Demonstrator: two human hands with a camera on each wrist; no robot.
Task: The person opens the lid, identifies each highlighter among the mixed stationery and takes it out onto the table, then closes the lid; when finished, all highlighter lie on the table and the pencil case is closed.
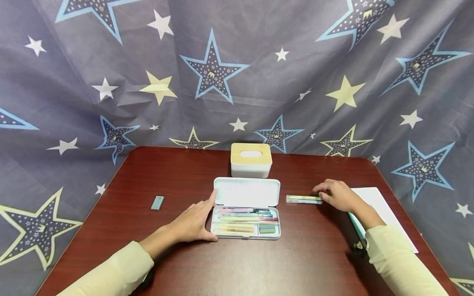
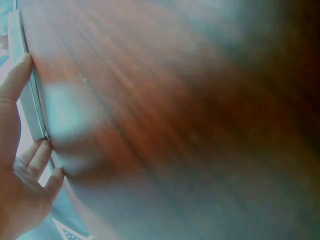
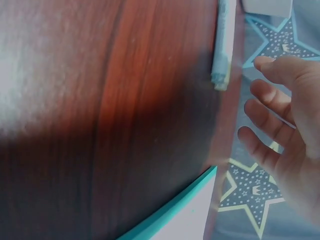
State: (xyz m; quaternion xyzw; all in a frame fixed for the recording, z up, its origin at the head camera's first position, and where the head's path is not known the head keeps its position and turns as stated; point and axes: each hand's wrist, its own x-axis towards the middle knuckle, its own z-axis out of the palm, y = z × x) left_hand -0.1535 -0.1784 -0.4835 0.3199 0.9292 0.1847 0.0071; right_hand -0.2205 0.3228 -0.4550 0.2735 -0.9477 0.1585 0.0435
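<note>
An opened white pencil case point(image 1: 246, 236) lies mid-table with its lid point(image 1: 247, 192) tipped back. Pens, pencils and a green eraser point(image 1: 267, 229) fill its compartments. My left hand point(image 1: 194, 222) rests along the case's left side, thumb by the front corner and fingers by the hinge. The left wrist view shows those fingertips point(image 2: 25, 62) at the case's edge. To the right of the case lie a few slim pens point(image 1: 303, 200), side by side. At their right end hovers my right hand point(image 1: 338, 195), fingers loosely bent and holding nothing; the right wrist view shows it apart from the pens.
A tissue box point(image 1: 251, 166) with a wooden lid stands behind the case. A small blue-grey block point(image 1: 157, 203) lies at the left. White paper point(image 1: 392, 218) and a teal-edged item point(image 1: 356, 226) lie under my right forearm. A star-patterned curtain hangs behind the table.
</note>
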